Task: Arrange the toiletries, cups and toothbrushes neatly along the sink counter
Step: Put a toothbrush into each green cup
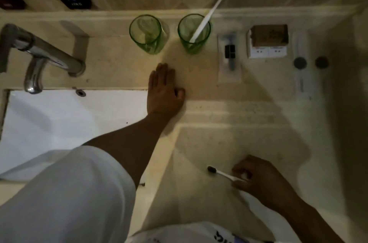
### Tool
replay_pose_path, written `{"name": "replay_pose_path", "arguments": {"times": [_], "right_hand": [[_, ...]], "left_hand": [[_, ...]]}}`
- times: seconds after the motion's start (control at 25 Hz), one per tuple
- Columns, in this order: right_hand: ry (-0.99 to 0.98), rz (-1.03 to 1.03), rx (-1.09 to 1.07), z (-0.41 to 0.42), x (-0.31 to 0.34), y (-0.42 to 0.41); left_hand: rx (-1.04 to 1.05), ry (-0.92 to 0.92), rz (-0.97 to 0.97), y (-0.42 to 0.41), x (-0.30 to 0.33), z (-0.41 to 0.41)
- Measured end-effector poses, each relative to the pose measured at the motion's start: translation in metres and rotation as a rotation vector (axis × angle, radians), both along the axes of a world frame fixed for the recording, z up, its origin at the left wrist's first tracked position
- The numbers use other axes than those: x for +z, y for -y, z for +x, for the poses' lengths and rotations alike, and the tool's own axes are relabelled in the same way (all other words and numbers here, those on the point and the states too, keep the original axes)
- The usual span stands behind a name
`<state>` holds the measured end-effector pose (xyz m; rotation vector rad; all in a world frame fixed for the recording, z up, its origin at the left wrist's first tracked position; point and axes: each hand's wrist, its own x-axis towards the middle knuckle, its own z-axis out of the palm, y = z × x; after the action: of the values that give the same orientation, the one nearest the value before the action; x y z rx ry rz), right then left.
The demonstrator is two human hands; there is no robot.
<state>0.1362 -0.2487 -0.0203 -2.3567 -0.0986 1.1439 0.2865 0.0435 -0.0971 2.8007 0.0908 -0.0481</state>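
Note:
Two green glass cups stand at the back of the beige counter (199, 75). The left cup (147, 33) holds nothing; the right cup (194, 32) holds a white toothbrush (211, 11) with dark bristles, leaning up to the right. My left hand (164, 91) lies flat on the counter in front of the cups, fingers together, holding nothing. Near the front edge my right hand (260, 177) is closed on the handle of a second white toothbrush (221, 173), its dark head pointing left.
A wrapped razor (230, 57), a small soap box (267, 40) and a clear tube or bottle with dark caps (300, 63) lie right of the cups. A chrome faucet (39, 51) hangs over the white basin (69, 119) at left.

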Motion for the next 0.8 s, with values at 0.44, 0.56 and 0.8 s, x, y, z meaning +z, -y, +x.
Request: {"name": "replay_pose_path", "arguments": {"times": [0.44,0.56,0.8], "right_hand": [[0.231,-0.052,-0.195,0.054,0.004,-0.037],[0.372,0.12,-0.348,0.113,0.023,-0.064],[0.44,0.724,-0.66,0.225,0.053,-0.141]], "left_hand": [[0.016,0.064,0.003,-0.004,0.0,0.004],[0.013,0.091,-0.005,-0.003,-0.001,0.003],[0.012,0.046,0.018,-0.005,-0.002,0.005]]}}
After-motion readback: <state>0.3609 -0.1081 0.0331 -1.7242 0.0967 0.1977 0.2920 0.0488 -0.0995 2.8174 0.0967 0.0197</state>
